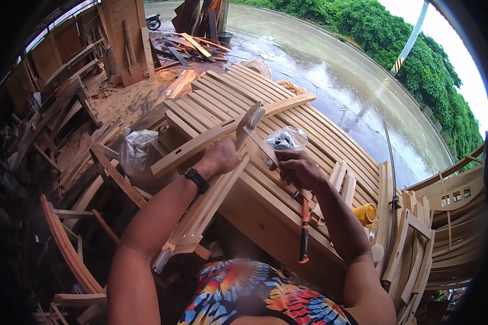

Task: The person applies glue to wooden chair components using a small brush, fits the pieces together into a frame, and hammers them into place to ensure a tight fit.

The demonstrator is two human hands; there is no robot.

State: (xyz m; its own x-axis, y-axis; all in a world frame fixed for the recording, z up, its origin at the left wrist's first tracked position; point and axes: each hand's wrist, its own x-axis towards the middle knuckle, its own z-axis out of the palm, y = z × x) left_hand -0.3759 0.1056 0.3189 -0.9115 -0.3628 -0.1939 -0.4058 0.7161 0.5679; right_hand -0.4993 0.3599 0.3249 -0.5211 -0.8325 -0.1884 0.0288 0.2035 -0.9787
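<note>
Taking 12 o'clock as straight away from the person, the pale wooden frame (203, 208) lies across the near left part of the slatted tabletop (341, 149), its lower end reaching out past the edge beside the left forearm. The frame's long axis runs from 1 to 7 o'clock, the jointed end towards 1 and the far tip towards 7. The left grip (222, 157) is closed around the wood just below that joint. From the joint a short wooden arm (262, 146) slants off, its long axis near 11 to 5, the free end pointing to 5. That free end seems the relation that counts: it sits at 10 o'clock from the right grip (297, 169), the nearer hand, whose bent fingers meet it; whether they are pinched on it or on something small, I cannot tell. A slotted rail (200, 142) crosses behind the left grip on a 2-to-8 line. A hammer (305, 233) lies at 6 o'clock from the right grip, handle out over the edge towards 6.
</note>
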